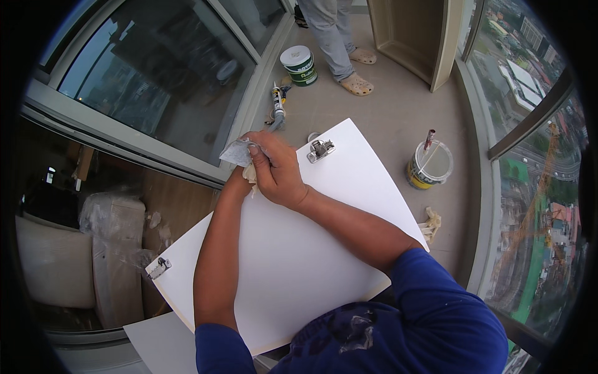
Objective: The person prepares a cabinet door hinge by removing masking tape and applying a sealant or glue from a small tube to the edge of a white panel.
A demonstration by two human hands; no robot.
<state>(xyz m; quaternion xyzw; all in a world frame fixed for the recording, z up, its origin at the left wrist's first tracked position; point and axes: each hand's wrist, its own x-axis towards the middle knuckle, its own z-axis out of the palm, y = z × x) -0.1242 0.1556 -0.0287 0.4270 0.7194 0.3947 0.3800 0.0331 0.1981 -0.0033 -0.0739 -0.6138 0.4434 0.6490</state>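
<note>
A large white cabinet door panel (311, 249) lies flat in front of me, with a metal hinge (321, 150) near its far corner and another hinge (159, 268) at its left corner. My right hand (278, 169) is closed at the panel's far left edge, its fingers curled at a flat grey wedge-shaped piece (236, 153), perhaps a scraper blade or folded sandpaper. Below that hand hangs a crumpled cream rag (250, 174). My left hand (237, 181) is mostly hidden behind the right one, so its fingers and grip do not show.
A caulking gun (278, 106) and a lidded bucket (299, 65) stand by the sliding door frame. An open bucket with a brush (430, 164) and a crumpled rag (430, 224) are right. Another person's legs (333, 37) stand beyond, beside a beige open cabinet (411, 37). Windows line the right.
</note>
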